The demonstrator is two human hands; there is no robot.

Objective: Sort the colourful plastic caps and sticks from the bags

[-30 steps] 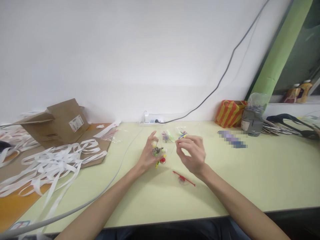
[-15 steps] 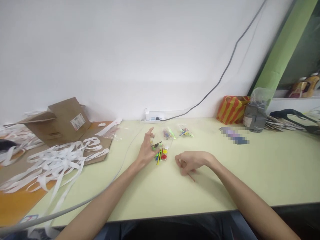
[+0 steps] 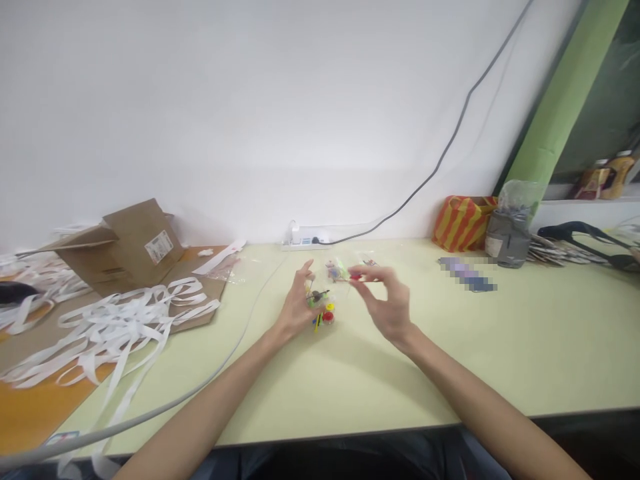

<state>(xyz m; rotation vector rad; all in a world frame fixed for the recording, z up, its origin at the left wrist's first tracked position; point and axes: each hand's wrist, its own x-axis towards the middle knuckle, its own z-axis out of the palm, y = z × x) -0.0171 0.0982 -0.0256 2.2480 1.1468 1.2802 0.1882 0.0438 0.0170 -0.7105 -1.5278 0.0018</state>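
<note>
Both forearms are extended forward over the table from the near edge, converging toward its middle. The left hand point(image 3: 294, 308) is held with the thumb and fingers curved apart around a clear bag point(image 3: 328, 317) of coloured parts; the right hand point(image 3: 393, 303) is raised, with a red part point(image 3: 356, 275) pinched between thumb and fingertips. The bag is located at the left palm, between the hands; the red part is positioned near it, to the upper right, and contact between the two cannot be determined. The work is backed by a white wall point(image 3: 250, 100) and supported by a pale green table point(image 3: 500, 353). An open carton point(image 3: 137, 240) and white straps point(image 3: 125, 313) are placed at left, a striped bag point(image 3: 463, 223) at far right, and a power strip point(image 3: 309, 238) against the wall. Behind the hands, a small packet point(image 3: 333, 269) is laid.
</note>
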